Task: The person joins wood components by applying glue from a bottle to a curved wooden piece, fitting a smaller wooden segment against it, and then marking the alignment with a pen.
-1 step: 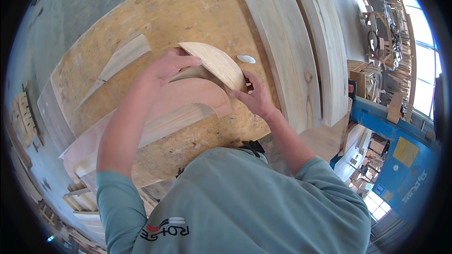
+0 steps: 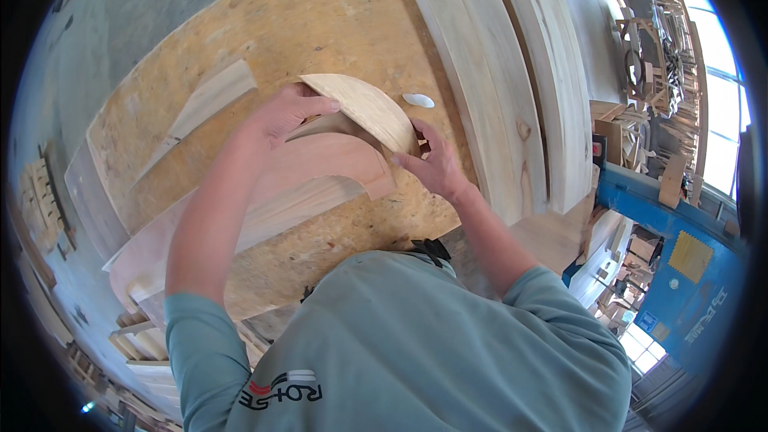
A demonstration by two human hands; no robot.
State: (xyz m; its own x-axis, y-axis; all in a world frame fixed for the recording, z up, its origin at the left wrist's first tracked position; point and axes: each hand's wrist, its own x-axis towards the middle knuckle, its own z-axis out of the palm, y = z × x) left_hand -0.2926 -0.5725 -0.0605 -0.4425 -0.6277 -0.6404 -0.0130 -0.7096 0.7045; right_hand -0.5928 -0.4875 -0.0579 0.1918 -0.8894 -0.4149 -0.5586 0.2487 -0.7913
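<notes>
A light, arched piece of wood [image 2: 364,108] is held up on edge over a chipboard worktop [image 2: 280,24]. My left hand [image 2: 288,112] grips its left end, thumb on top. Its right end is pinched by my right hand [image 2: 432,164]. Directly under it lies a wider curved wooden piece [image 2: 320,168] of a pinkish tone, flat on the worktop. Whether the two pieces touch is hidden by my hands.
A small white oval object [image 2: 418,100] lies just beyond the arch. A tapered wood offcut [image 2: 204,104] rests to the left. Long pale planks [image 2: 496,72] run along the right side. A blue machine [image 2: 680,232] and stacked wooden parts stand further right.
</notes>
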